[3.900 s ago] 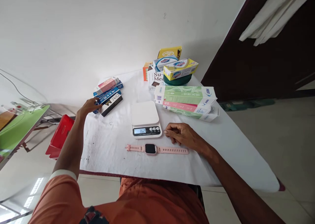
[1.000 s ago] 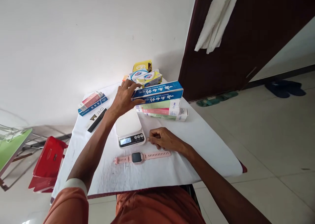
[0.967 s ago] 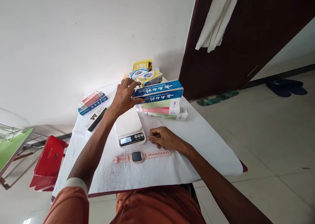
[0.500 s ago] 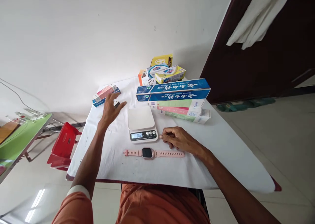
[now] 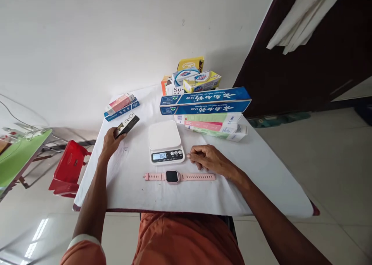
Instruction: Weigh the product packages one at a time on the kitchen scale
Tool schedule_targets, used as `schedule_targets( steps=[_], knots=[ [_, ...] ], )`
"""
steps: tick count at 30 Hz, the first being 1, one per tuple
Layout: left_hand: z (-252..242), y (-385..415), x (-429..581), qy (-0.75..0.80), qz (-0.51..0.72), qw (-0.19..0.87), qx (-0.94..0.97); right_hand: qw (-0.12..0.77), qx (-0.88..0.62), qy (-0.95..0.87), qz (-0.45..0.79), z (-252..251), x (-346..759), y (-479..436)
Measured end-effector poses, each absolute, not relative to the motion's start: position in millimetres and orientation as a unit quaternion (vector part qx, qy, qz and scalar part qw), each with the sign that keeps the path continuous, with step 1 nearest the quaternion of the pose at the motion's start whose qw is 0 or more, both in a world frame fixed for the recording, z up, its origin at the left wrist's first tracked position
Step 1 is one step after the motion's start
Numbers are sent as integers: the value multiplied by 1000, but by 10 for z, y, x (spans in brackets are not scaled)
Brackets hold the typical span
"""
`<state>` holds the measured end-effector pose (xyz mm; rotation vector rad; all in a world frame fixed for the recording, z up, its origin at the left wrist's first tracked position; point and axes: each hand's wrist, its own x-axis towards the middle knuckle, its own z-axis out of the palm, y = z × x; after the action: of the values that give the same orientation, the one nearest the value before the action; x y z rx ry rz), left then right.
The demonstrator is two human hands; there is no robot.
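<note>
My left hand (image 5: pixel 110 142) grips the lower left end of a small black-and-white box (image 5: pixel 127 125), thumb on its near edge and fingers behind it. My right hand (image 5: pixel 209 158) rests on the cloth with fingers curled and nothing visible in them, its thumb tip beside the white digital kitchen scale (image 5: pixel 164 136). The scale's platform is bare and its lit display (image 5: pixel 159 156) reads 362. In front of the scale lies a pink-strapped smartwatch (image 5: pixel 172 176), stretched flat with a dark screen. Behind the held box, a pink-and-white box (image 5: pixel 120 103) sits on a blue box (image 5: pixel 123 110).
Blue toothpaste boxes (image 5: pixel 205 101) stand behind the scale, with green and pink cartons (image 5: pixel 215 126) before them. Farther back are soap boxes (image 5: pixel 202 80) and a yellow box (image 5: pixel 190 64) against the wall. A red chair (image 5: pixel 68 166) stands left of the white-clothed table (image 5: pixel 232 197).
My left hand has come down and left from above the boxes and now holds the black-and-white box. My right hand stays beside the scale. The view has shifted slightly.
</note>
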<state>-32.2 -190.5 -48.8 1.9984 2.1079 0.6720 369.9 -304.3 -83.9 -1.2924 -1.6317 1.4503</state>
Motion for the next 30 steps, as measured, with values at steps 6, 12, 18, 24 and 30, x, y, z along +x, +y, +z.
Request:
schedule_targets(
  steps=[6, 12, 18, 24, 30],
  knots=[
    [-106, -2337, -64, 573, 231, 85, 782, 297, -490, -613, 544, -840, 3689, -3047],
    [-150, -2327, 547, 442, 187, 92, 873, 300, -485, -616, 543, -823, 3679, -3052],
    [-265, -2188, 725, 442, 156, 124, 875, 302, -487, -610, 548, -807, 3691, -3053],
    [-228, -2209, 543, 464, 258, 191, 826, 299, -482, -616, 547, -841, 3701, -3045],
    [-599, -2219, 273, 560, 398, 148, 712, 293, -490, -614, 545, -855, 3679, -3054]
  ],
)
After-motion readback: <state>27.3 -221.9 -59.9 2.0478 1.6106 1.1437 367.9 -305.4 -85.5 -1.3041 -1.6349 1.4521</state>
